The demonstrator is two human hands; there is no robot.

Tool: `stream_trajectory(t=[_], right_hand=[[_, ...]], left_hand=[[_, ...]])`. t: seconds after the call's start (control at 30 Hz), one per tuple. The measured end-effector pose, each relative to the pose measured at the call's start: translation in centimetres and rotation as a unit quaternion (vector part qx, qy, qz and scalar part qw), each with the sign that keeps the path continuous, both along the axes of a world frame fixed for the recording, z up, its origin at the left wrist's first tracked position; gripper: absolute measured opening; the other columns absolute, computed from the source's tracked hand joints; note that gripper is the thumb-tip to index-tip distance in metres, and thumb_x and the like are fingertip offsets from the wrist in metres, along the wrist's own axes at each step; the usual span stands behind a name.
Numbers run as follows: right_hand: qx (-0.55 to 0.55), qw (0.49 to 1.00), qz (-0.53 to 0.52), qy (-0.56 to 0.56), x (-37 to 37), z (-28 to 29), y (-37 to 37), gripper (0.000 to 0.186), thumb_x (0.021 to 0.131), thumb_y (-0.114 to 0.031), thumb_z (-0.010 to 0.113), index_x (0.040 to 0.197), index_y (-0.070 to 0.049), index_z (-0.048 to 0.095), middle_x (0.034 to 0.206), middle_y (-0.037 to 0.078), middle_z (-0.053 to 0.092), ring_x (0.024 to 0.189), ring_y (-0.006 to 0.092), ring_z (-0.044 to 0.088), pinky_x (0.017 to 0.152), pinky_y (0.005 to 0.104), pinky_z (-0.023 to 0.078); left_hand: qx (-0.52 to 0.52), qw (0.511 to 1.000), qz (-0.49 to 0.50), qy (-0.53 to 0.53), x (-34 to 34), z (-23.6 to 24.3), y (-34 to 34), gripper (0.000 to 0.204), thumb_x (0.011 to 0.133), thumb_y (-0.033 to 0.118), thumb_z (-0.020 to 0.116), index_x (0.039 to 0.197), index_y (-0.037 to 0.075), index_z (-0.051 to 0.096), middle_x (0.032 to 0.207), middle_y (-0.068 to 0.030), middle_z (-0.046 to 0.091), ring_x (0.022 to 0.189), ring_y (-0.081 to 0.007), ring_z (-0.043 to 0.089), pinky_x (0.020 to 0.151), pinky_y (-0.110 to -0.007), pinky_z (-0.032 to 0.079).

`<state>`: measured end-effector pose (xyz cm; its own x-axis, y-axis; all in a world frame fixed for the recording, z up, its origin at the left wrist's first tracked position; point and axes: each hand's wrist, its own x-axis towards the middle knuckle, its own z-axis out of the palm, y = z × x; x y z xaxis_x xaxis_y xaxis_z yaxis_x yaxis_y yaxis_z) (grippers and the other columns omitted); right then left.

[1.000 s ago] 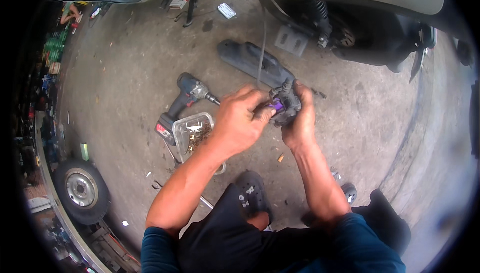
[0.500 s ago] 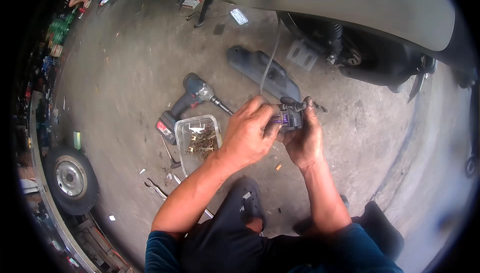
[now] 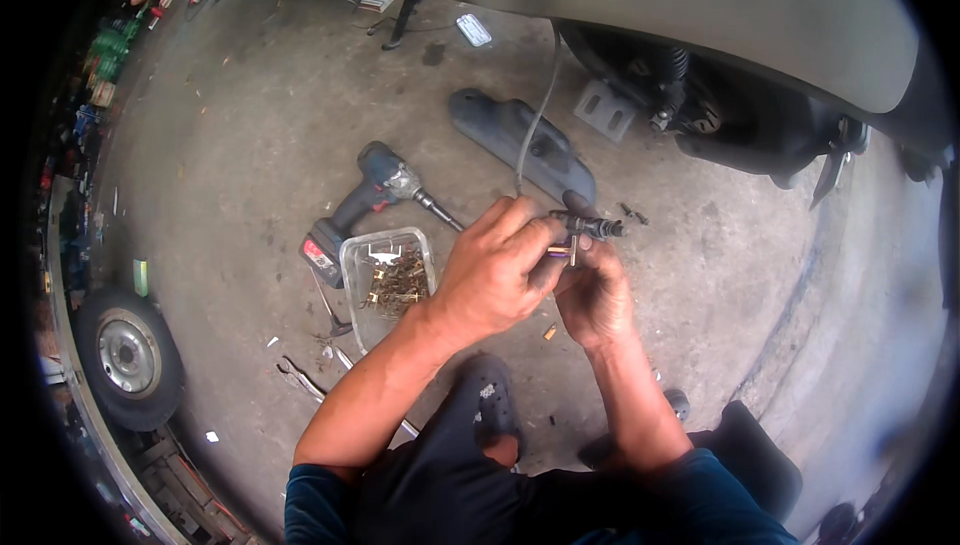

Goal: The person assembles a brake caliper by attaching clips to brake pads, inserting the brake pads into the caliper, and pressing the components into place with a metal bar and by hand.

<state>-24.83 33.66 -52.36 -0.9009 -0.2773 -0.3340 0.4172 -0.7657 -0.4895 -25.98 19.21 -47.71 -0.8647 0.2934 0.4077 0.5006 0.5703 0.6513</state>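
Black part (image 3: pixel 594 227), long axis roughly left-right, sits between left hand (image 3: pixel 490 270), fingers pinching its left end, and right hand (image 3: pixel 598 302), fingers curled closed on its near side.

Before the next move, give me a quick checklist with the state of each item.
1. Dark part supported by left hand and right hand: ok, both are on it.
2. Small purple piece fully seated: cannot tell, the hands hide much of it.
3. Clear plastic container upright, with its small metal pieces inside: ok.
4. Power drill set down: ok, it lies on the floor.
5. Drill nose well away from the hands: not ok, it points at the left hand, close by in the picture.
6. Grey hose clear of the left hand: cannot tell, its lower end meets the hand's outline.
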Motion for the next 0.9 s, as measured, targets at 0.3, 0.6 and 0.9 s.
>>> stream_trajectory(t=[0.3,0.6,0.9], right_hand=[[-0.024,0.999,-0.001,0.032,0.2,-1.0,0.3,0.063,0.080,-0.023,0.069,0.136,-0.010,0.042,0.118,0.008,0.054,0.113,0.0225,0.050,0.101,0.0426,0.036],[-0.008,0.998,-0.016,0.067,0.1,-0.8,0.5,0.062,0.078,-0.017,0.068,0.135,-0.008,0.045,0.119,0.009,0.056,0.115,0.0225,0.050,0.101,0.0406,0.037],[-0.096,0.990,0.024,0.103,0.2,-1.0,1.6,0.079,0.070,-0.007,0.065,0.142,-0.007,0.035,0.125,0.012,0.048,0.118,0.0252,0.049,0.104,0.0410,0.036]], left_hand=[[0.000,1.000,-0.020,0.005,0.2,-0.1,0.3,0.030,0.067,0.000,0.071,0.096,0.003,0.063,0.090,-0.0121,0.057,0.078,-0.0290,0.060,0.065,-0.038,0.050],[0.017,0.998,-0.037,0.041,-0.1,-0.1,0.3,0.031,0.064,-0.001,0.073,0.093,0.002,0.063,0.088,-0.0109,0.057,0.075,-0.0277,0.059,0.062,-0.037,0.049],[-0.038,0.993,-0.048,0.104,0.5,0.0,0.1,0.034,0.057,-0.003,0.073,0.090,-0.001,0.063,0.085,-0.0122,0.058,0.072,-0.0285,0.059,0.061,-0.036,0.050]])
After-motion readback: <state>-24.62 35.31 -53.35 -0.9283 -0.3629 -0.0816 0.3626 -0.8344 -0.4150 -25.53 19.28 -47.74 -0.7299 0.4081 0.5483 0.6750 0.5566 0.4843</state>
